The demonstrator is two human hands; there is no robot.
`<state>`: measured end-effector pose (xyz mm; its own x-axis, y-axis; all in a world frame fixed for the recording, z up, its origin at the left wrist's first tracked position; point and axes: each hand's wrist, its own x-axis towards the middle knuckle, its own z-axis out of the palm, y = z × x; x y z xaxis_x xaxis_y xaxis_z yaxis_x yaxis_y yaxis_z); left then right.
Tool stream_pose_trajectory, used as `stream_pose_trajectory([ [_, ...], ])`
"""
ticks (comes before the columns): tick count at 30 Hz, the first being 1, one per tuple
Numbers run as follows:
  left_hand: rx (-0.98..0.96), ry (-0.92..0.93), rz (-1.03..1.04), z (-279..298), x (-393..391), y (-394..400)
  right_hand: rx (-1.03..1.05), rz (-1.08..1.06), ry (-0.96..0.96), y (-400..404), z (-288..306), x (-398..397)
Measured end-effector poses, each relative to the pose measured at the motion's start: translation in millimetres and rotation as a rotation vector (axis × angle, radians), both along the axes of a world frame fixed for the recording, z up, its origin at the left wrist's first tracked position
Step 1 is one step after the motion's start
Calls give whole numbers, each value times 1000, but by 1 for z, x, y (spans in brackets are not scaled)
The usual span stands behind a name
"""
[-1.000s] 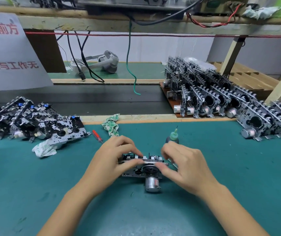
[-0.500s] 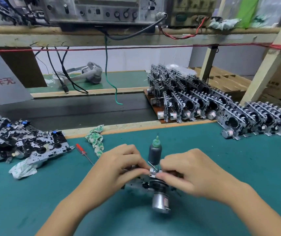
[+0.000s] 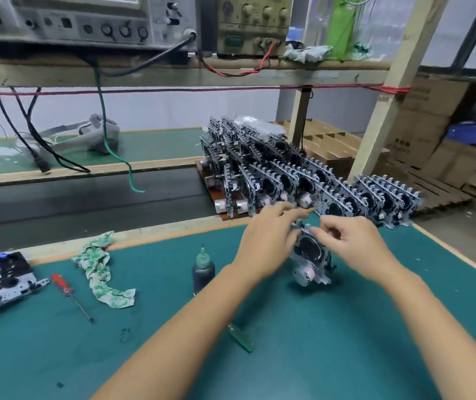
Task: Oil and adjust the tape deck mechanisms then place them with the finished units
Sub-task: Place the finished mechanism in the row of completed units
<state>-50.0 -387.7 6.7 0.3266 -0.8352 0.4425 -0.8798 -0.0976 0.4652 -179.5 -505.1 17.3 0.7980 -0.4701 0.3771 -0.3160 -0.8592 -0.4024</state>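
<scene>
Teal mat (image 3: 346,327): oil bottle (image 3: 203,269) (upright), screwdriver (image 3: 69,293)

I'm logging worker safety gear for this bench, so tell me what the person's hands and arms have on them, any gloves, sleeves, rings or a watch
Nothing is worn that shows. The left hand and right hand are bare: no gloves, no finger cots, no rings visible. Both forearms are bare from the wrist to the bottom edge of the picture, with no sleeves, watch, bracelet or wrist strap in view. The image is somewhat blurred, so a very thin ring could be missed.

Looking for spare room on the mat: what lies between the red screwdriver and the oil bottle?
The crumpled green-and-white rag, shown in the head view, between screwdriver and bottle.
</scene>
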Motion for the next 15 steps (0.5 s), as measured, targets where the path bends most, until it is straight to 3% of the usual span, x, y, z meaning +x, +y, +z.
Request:
stream_pose_trajectory([
  [8, 127, 465, 23, -36, -21, -64, -191, -220, 3, -42, -27, 35],
  [15, 188, 557, -79, -34, -18, -94, -313, -289, 81, -72, -24, 38],
])
